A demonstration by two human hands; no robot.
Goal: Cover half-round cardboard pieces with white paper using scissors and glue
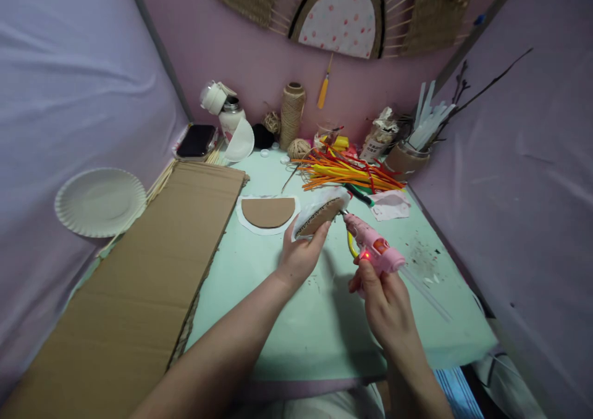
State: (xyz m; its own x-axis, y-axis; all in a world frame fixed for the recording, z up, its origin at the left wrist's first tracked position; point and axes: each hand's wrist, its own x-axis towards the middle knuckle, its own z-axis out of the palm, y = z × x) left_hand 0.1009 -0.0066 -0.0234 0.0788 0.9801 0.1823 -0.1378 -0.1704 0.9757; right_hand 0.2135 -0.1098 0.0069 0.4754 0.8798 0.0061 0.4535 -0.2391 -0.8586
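Observation:
My left hand is closed around a cardboard half-circle with white material along its edge, held tilted above the table. A pink glue gun sits in my right hand, its red light lit. The gun's nozzle is at the right end of the held piece; whether it touches cannot be made out. Left of my left hand, a second cardboard half-circle lies flat on a larger white half-round sheet. Behind the glue gun are a yellow-handled tool and a dark tool with green tips.
A large cardboard sheet covers the table's left side, beside a paper plate. Orange, yellow and red strips lie at the back near a twine spool. A jar of glue sticks stands back right. Scraps and glue sticks lie right.

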